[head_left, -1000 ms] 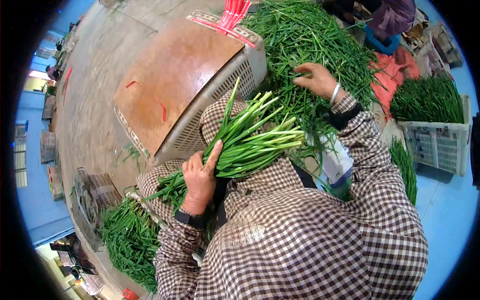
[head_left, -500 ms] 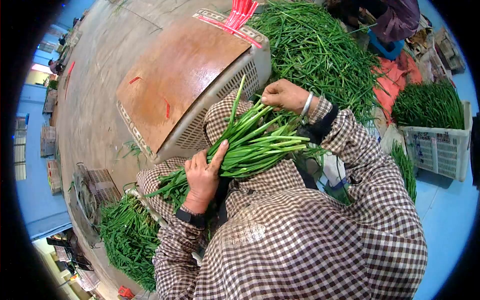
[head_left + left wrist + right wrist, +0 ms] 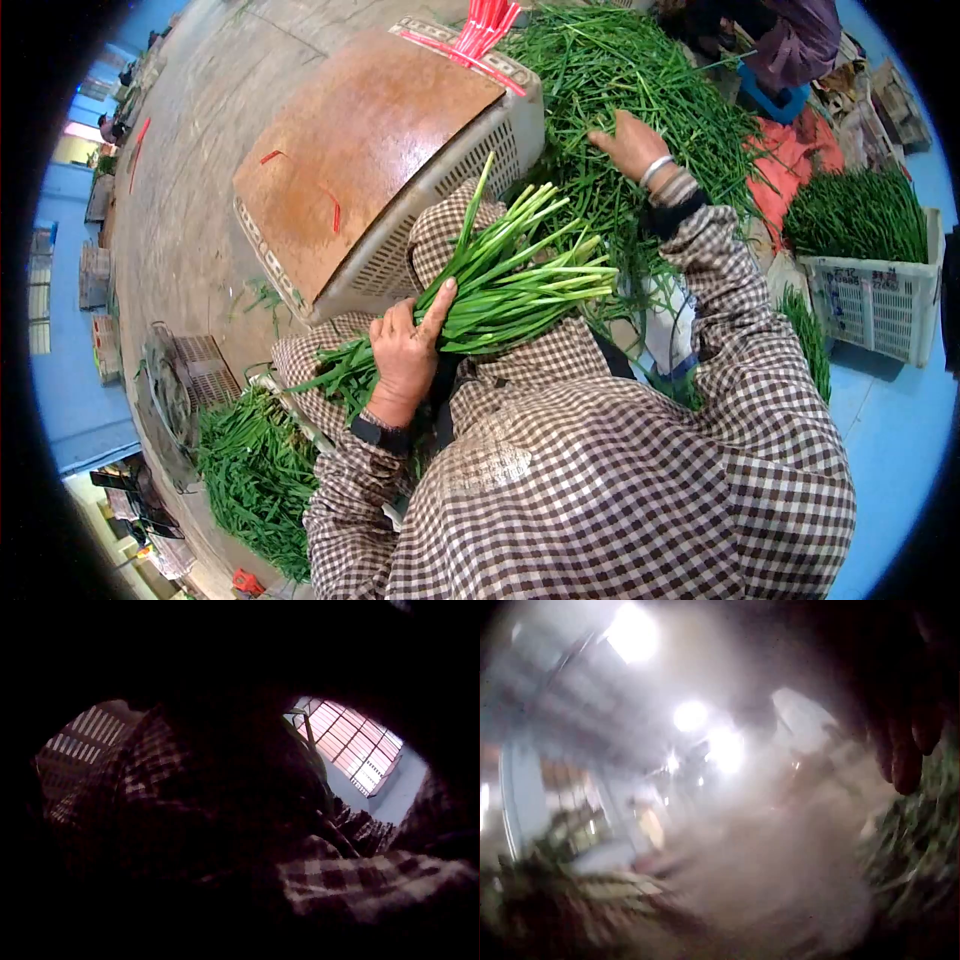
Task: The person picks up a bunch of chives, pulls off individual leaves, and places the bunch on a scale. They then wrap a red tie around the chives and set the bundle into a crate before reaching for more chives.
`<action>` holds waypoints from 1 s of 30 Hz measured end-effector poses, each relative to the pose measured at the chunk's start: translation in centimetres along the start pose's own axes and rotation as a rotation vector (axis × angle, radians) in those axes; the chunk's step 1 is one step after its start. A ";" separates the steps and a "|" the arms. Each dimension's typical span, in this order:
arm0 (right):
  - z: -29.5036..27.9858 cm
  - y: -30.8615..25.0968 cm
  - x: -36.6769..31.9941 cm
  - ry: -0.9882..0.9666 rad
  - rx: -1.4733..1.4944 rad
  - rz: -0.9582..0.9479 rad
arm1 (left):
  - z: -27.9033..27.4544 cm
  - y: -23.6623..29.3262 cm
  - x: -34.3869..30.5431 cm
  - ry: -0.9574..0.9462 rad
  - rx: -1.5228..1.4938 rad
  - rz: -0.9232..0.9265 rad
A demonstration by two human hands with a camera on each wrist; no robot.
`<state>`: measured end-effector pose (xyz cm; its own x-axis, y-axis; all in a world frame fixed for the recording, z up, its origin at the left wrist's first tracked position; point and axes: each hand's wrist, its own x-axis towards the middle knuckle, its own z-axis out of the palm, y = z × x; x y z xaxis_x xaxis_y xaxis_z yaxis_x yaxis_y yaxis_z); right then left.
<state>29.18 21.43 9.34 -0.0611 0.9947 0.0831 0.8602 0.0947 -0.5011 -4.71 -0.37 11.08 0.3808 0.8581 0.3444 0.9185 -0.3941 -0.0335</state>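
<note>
We find the green bunch (image 3: 500, 315) lying across the person's checked lap, its pale ends fanned unevenly to the right. The left hand (image 3: 400, 355) grips it over the leafy part, with the index finger laid along the stalks. The left wrist view is too dark to confirm how the fingers close underneath.

The right hand (image 3: 632, 150) is released, by our reading: it is raised over the near side of the large green pile (image 3: 640, 90), apart from the bunch, and we see no stalk between its fingers. The right wrist view is blurred, though the fingers (image 3: 905, 761) there appear relaxed.

Beside the lap we note a brown board (image 3: 370, 140) on a slotted crate (image 3: 485, 155), with red strips (image 3: 480, 35) at its far end.

For sound handling, we advise firm but light pressure from the left hand, as we judge that fresh leaves bruise and the inner stalks could slip. One stalk stands away from the rest and merits straightening. The right hand would do best to pinch single strands by their pale ends, drawing them along their length without dragging neighbours out of line.
</note>
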 end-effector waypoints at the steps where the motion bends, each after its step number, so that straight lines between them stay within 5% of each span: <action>1: -0.8 -1.1 -1.3 0.162 -0.233 -0.129 | 0.3 -0.1 0.1 0.026 0.001 0.007; 5: -2.1 -5.9 -3.7 -0.401 0.442 -0.310 | 0.8 0.0 -0.3 -0.013 -0.047 -0.056; 9: -0.1 -7.7 -3.5 -0.288 0.233 -0.427 | 1.0 0.0 -0.3 -0.053 -0.066 -0.084; 12: -0.5 -9.3 -2.3 -0.619 0.845 -0.056 | 1.0 0.0 -0.3 -0.057 -0.071 -0.093; 19: 0.4 -10.0 -2.6 -0.809 1.344 0.083 | 1.3 -0.3 -0.4 -0.094 -0.073 -0.105; 21: 0.8 -9.9 -3.1 -0.779 1.264 0.043 | 1.2 -0.3 -0.3 -0.089 -0.098 -0.090; 23: 1.2 -9.8 -3.1 -0.592 0.703 -0.347 | 1.2 -0.2 -0.3 -0.087 -0.102 -0.086; 25: 1.6 -9.8 -3.3 -0.580 0.765 -0.311 | 1.2 -0.2 -0.3 -0.086 -0.105 -0.082; 27: 1.4 -9.6 -3.4 -0.382 0.428 -0.498 | 1.2 -0.3 -0.3 -0.097 -0.114 -0.088; 30: 1.0 -9.7 -4.0 -0.423 0.483 -0.457 | 1.0 -0.2 -0.2 -0.109 -0.114 -0.100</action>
<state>20.56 16.61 13.05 -0.6266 0.7747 0.0849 0.3939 0.4087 -0.8233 -4.84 -0.19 10.11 0.3028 0.9233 0.2364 0.9368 -0.3340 0.1044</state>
